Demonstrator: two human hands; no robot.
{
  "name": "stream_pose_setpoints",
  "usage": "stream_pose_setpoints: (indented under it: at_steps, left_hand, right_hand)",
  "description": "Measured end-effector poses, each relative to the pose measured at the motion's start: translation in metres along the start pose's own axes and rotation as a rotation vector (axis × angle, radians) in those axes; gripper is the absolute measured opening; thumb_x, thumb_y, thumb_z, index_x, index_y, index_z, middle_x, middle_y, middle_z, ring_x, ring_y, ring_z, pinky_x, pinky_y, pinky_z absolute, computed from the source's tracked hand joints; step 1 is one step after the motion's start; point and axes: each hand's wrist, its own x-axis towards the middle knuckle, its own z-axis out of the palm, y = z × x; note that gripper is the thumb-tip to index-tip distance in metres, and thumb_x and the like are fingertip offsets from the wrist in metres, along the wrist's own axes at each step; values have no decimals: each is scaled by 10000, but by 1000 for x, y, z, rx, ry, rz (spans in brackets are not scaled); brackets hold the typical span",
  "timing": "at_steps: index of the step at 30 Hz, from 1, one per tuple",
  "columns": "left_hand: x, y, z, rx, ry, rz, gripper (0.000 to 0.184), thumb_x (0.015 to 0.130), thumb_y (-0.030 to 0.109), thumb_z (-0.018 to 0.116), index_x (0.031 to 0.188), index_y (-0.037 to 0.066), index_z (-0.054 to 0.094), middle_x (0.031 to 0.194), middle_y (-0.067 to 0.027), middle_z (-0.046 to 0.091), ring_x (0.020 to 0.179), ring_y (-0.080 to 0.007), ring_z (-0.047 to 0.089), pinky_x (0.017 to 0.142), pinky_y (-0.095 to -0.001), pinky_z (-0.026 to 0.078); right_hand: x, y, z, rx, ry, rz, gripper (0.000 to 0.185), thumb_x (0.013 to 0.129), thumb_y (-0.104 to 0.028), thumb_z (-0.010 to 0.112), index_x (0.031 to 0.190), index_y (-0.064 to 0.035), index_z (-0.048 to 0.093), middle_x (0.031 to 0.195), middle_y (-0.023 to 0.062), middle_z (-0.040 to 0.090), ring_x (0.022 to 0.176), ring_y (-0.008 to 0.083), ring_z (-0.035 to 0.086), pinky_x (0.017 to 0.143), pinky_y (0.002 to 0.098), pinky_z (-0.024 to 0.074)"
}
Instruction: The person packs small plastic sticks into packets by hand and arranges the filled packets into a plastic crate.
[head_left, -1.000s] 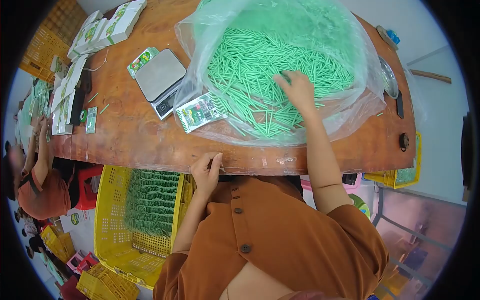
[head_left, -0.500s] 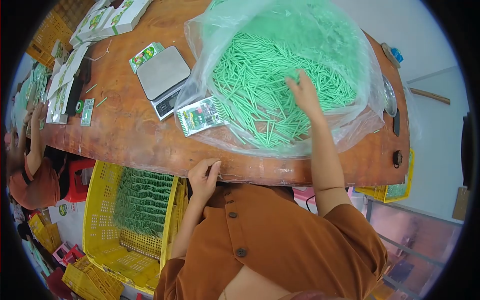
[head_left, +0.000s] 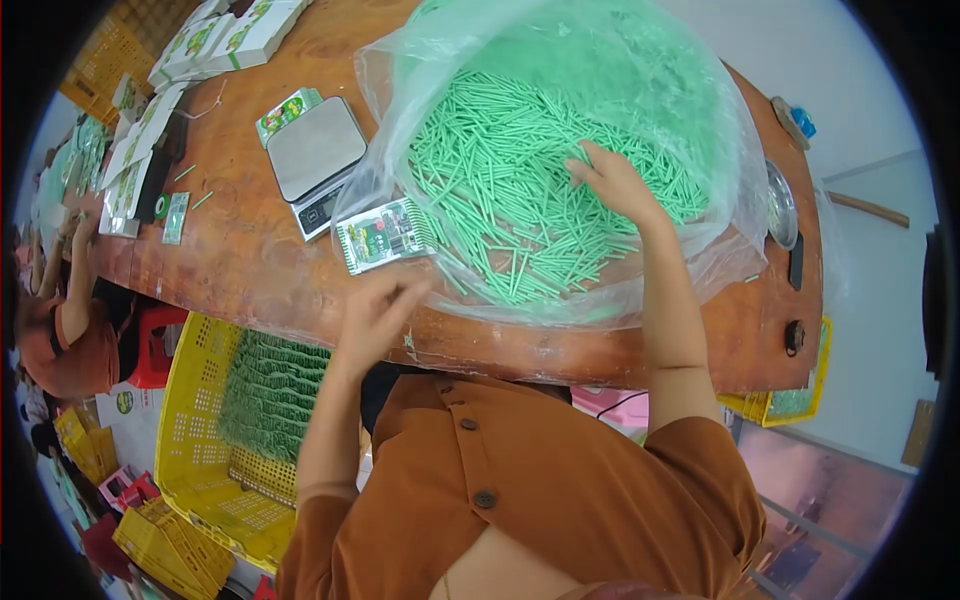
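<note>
A big clear plastic bag (head_left: 735, 200) lies wide open on the table, full of thin light-green sticks (head_left: 500, 180). Over the sticks hovers my right hand (head_left: 618, 185), thumb and forefinger apart, with nothing visible between them. My left hand (head_left: 378, 315), blurred by motion, is above the table's front edge with its fingers apart and holds nothing I can see. Just beyond it lies a stack of printed green-and-white packets (head_left: 380, 238), against the bag's left side. Behind the packets stands a digital scale (head_left: 316, 150) with a bare pan.
A small green-and-white box (head_left: 288, 115) touches the scale. White cartons (head_left: 235, 40) fill the far left. Below the table edge, a yellow crate (head_left: 190, 420) holds rows of green packets (head_left: 270, 395). A metal bowl (head_left: 780, 205) sits right of the bag. Another person (head_left: 70, 340) works at left.
My left hand has moved up from the table edge toward the packets, its fingers spreading. My right hand remains over the sticks, its fingers now farther apart. The view has shifted slightly.
</note>
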Motion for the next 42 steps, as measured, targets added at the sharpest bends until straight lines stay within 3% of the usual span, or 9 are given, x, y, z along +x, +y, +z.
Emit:
stream_pose_setpoints:
  at_steps: [6,8,11,18,21,24,29,36,42]
  left_hand:
    - [157,31,56,469,473,730,192,827,129,575,951,-16,599,913,-183,601,874,-299,561,762,-385,426]
    - [194,20,77,82,-38,136,269,816,172,593,1014,-10,588,991,-195,583,936,-304,546,770,-391,428]
    - [202,41,81,27,-326,-82,379,854,264,546,1141,17,537,1018,-197,590,910,-307,586,828,-327,430]
    - [187,27,122,875,137,597,594,823,427,544,1287,84,404,1330,-220,354,1267,-345,307,1003,-472,261]
    - [187,17,133,344,-176,247,815,818,543,482,1394,58,171,1426,-226,163,1333,-328,155,1059,-486,161]
    - [176,24,125,-1129,83,-131,778,855,558,415,1365,30,155,1348,-138,305,1264,-299,271,1007,-536,144]
    - [128,35,76,-530,194,259,556,890,410,466,1262,10,357,1092,-101,502,1096,-246,432,921,-385,314]
    - [35,-31,-37,1101,148,680,322,759,87,528,1067,-6,539,1066,-165,536,978,-296,508,864,-397,397]
    - [29,-70,-32,1098,-86,525,365,699,90,515,1038,-43,536,1032,-171,546,938,-291,549,773,-359,465]
  right_hand:
    - [-4,-10,2,-430,152,-300,270,872,-229,528,980,15,487,842,201,573,750,284,585,669,365,427]
    - [-6,-16,3,-392,190,-331,267,870,-228,531,972,14,485,836,201,570,734,282,589,663,367,427]
    - [-6,-4,-4,-90,115,-209,268,870,-224,529,973,20,488,851,192,584,722,286,587,662,362,432]
    - [-8,15,10,-26,180,-151,229,869,-201,528,975,2,510,838,140,626,744,256,589,674,335,444]
    - [-9,-19,1,232,324,-231,189,876,-186,525,972,-23,526,870,107,640,808,209,584,734,319,432]
    - [-3,-38,30,785,453,-254,170,888,-179,522,975,-33,534,924,51,628,888,133,541,816,294,403]
    - [-6,-51,58,1104,530,-286,223,898,-180,516,1043,-12,529,931,43,606,874,130,541,810,293,417]
    - [-19,-43,61,241,449,-190,330,850,-225,580,1071,13,524,854,113,637,745,242,588,688,320,453]
    - [-4,-7,71,-262,554,-208,227,832,-269,590,925,-66,631,922,84,635,814,320,568,774,364,429]
